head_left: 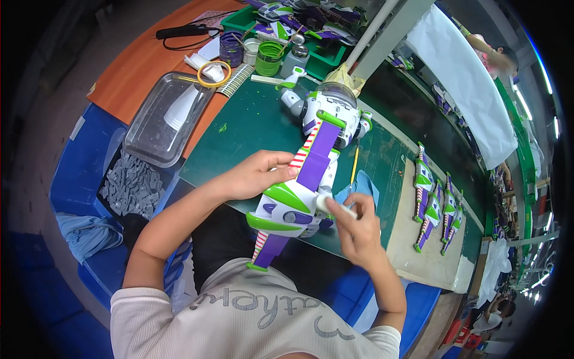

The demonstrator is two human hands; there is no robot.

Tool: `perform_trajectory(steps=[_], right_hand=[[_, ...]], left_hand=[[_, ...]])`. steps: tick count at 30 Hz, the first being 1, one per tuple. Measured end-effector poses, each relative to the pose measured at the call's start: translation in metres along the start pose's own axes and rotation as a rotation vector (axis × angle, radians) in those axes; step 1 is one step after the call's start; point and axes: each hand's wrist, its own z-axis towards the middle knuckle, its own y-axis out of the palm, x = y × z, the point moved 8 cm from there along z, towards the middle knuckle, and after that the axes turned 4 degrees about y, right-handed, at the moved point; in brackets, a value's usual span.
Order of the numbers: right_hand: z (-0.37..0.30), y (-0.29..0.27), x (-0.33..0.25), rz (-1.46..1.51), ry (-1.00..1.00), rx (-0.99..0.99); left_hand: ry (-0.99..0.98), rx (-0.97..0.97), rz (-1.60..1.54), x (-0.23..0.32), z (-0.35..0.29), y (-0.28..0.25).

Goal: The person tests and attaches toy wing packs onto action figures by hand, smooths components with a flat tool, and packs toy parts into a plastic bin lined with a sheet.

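Note:
A winged toy jetpack (287, 209), white with green and purple parts, is tilted over the table's near edge. My left hand (254, 173) is closed on it at the base of its upper wing (317, 157), which is purple with red and white stripes. The other wing hangs down toward my lap. My right hand (360, 230) pinches a small white piece (338, 207) against the pack's right side; its exact kind is unclear. Just beyond the wing lies a white robot-like toy figure (335, 110) with a clear dome, partly covered by the wing.
A thin yellow-handled brush (354, 164) and blue cloth (363, 186) lie right of the figure. Several finished-looking wing packs (439, 209) rest on a board at right. Paint jars (269, 58) stand at the back, near a metal tray (160, 128). A bin holds grey parts (133, 185).

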Motion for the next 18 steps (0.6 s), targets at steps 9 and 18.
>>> perform_trajectory(steps=[9, 18], right_hand=[[0.012, 0.007, -0.015, -0.25, 0.03, 0.117], [-0.003, 0.013, -0.018, -0.308, -0.072, 0.157]], left_hand=[[0.117, 0.225, 0.022, 0.014, 0.0, 0.004], [0.098, 0.23, 0.063, 0.018, -0.01, -0.003]])
